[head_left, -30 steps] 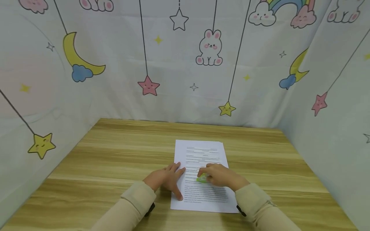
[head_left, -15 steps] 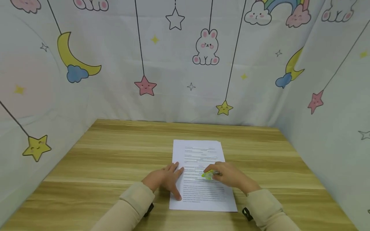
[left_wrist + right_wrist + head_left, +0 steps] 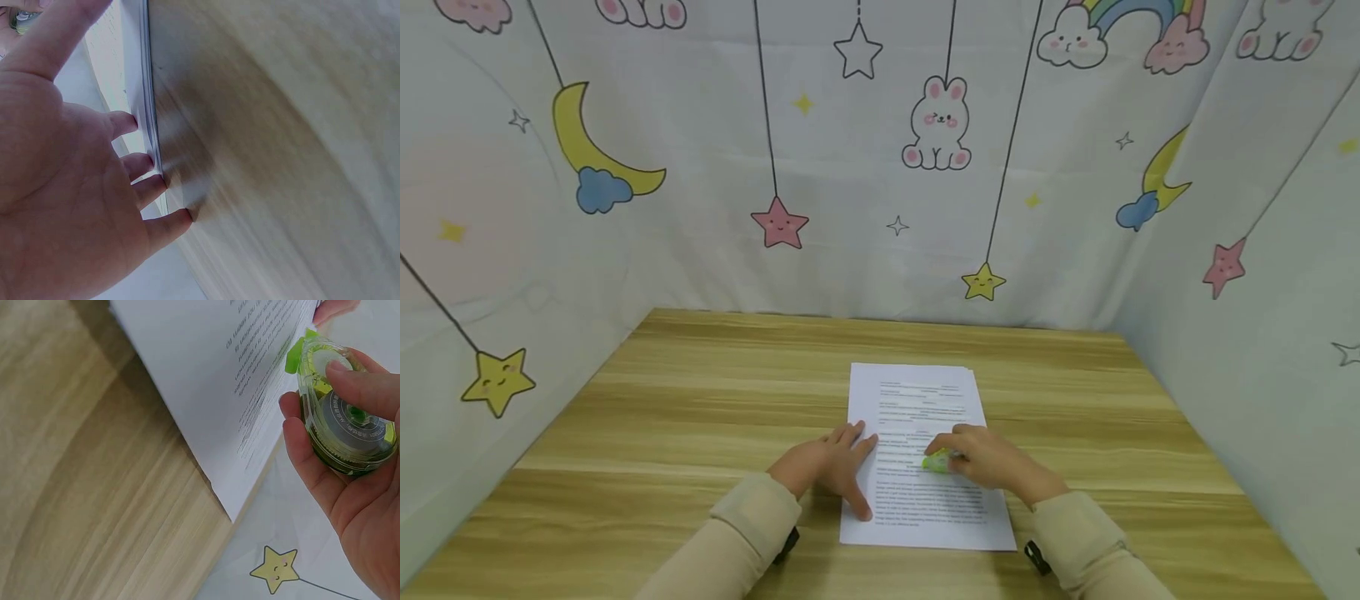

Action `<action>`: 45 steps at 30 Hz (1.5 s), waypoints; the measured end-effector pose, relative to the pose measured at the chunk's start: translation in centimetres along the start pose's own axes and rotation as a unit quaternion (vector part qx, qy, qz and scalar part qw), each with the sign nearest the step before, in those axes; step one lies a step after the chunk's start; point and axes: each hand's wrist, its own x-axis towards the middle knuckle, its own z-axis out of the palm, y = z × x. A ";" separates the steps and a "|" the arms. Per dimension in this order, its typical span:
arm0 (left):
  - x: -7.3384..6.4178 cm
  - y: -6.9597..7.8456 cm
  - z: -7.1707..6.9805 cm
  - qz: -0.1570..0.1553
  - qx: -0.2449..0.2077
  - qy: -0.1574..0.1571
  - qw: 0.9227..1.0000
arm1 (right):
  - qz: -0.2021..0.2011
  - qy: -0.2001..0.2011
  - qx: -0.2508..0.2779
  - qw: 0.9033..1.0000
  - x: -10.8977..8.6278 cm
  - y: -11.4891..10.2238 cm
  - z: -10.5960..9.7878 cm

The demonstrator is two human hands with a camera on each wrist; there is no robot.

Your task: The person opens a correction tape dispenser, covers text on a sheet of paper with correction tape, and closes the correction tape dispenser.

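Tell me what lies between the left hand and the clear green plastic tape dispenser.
In the head view, only the white paper stack, printed with lines of dark text, lies between the left hand and the dispenser.

Only unreadable print (small, blurred) on the paper [image 3: 928, 493] and tape dispenser [image 3: 347, 431].

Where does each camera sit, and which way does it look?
Head: on the head, facing forward and down at the paper stack; left hand, right hand, sleeves show.
Left wrist: on that wrist, facing the left hand and paper stack.
Right wrist: on that wrist, facing the right hand gripping the green dispenser.
Head and right wrist both show the green dispenser.
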 end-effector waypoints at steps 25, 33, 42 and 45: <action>-0.3 0.3 -0.2 -0.007 0.010 0.001 1.000 | 0.015 -0.008 0.013 1.000 -1.9 2.6 -0.6; -0.2 0.4 -0.2 -0.001 0.015 0.001 1.000 | 0.007 -0.008 0.028 1.000 -1.8 2.5 -0.3; -0.2 0.3 -0.2 0.004 0.019 0.000 1.000 | 0.001 -0.020 -0.016 1.000 -1.2 1.7 -0.6; -0.2 0.3 -0.2 0.001 0.016 0.001 1.000 | 0.015 -0.035 -0.013 0.999 -1.0 1.5 -0.7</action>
